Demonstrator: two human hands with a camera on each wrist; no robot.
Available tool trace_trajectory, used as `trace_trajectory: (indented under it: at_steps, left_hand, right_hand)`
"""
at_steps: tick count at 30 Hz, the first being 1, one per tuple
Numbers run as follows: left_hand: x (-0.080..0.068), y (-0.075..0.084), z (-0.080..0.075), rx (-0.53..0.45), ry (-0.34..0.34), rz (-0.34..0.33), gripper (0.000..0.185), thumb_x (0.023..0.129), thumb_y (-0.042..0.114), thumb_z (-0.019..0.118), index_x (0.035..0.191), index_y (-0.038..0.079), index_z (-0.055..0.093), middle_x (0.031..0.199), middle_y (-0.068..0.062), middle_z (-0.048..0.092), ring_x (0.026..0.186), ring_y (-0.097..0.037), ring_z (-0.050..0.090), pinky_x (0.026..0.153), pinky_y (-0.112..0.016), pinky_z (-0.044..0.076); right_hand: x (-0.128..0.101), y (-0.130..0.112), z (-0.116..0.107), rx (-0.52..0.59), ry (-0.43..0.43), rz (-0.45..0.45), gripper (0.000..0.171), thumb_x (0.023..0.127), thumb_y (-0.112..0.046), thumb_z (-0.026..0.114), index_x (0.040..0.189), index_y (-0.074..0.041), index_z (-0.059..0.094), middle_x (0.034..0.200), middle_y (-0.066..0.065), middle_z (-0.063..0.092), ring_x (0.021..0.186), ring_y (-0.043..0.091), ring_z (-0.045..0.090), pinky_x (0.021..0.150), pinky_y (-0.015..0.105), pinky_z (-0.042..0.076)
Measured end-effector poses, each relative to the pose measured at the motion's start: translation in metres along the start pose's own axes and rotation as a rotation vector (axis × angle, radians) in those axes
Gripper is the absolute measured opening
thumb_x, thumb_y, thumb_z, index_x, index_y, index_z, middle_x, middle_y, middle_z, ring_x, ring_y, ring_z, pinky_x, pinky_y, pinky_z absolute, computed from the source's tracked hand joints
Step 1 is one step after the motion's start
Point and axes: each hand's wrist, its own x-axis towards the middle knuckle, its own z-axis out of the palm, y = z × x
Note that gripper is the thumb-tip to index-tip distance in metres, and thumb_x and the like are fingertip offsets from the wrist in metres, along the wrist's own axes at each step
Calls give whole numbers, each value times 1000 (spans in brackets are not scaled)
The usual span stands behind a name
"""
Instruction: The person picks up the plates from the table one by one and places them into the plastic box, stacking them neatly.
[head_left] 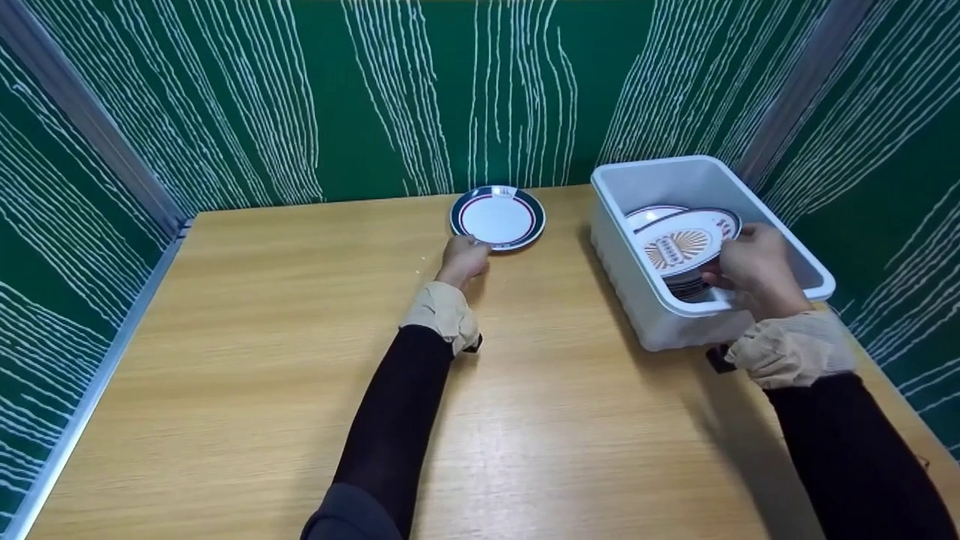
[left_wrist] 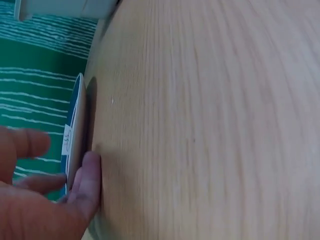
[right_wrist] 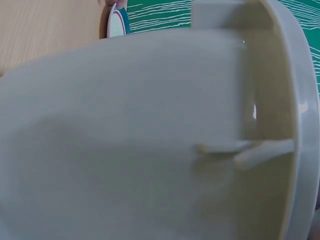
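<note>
At the table's far edge: blue-rimmed plate (head_left: 498, 217) lies flat on the wooden table (head_left: 300, 375) | left hand (head_left: 463, 259) pinches its near rim, thumb under, fingers above | right hand (head_left: 755, 266) grips the sunburst-patterned plate (head_left: 682, 244), tilted atop stacked plates in the white plastic bin (head_left: 637, 277) | green patterned walls (head_left: 375, 90) around.

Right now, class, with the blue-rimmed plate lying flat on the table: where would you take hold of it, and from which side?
Grip the blue-rimmed plate at its near rim, coming from the person's side. It lies flat on the table, so only the raised rim gives purchase; the left hand already has its fingertips there.
</note>
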Motion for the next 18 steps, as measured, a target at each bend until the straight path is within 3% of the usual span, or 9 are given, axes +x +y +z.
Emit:
trace_trajectory:
  at_steps: [2,5,8,11,16,18]
  left_hand:
    - [-4,1,-3,26,121,-30,52,100,7,55,151,1,46,147,-6,55,121,-17,57,90,-25,53]
    - [-9,2,-11,99,294,-91,45,99,11,59,143,3,54,139,-8,61,123,-20,59,103,-35,51]
    - [-13,3,-22,189,387,-148,37,98,15,63,134,6,61,126,-7,67,114,-20,62,101,-41,50]
    - [-15,1,-32,230,386,-177,32,99,13,64,130,7,63,117,-7,68,102,-21,64,92,-39,53]
    - [-16,-3,-44,162,322,-216,45,100,7,60,142,5,47,119,-10,63,85,-19,67,64,-25,59]
    - [-16,-4,-46,112,289,-222,50,100,4,57,148,4,42,120,-11,62,83,-18,68,59,-23,59]
  right_hand:
    - [0,0,2,-20,-5,-1,66,102,1,37,160,2,8,117,14,49,75,9,63,69,21,59]
    - [1,0,7,-39,-9,0,65,106,-12,43,160,1,9,120,13,50,83,13,63,74,25,59]
    - [2,-1,9,-80,-25,4,69,108,-32,45,160,-1,11,125,11,49,94,18,62,79,28,58]
    - [2,0,11,-109,-35,11,74,107,-43,45,160,-3,11,127,11,49,99,19,62,82,30,58]
    - [3,0,10,-161,-58,-2,84,105,-49,47,163,-4,6,120,7,51,94,14,63,84,35,58]
    - [4,0,8,-189,-87,-11,84,104,-50,47,162,-4,9,113,2,54,92,12,63,86,39,56]
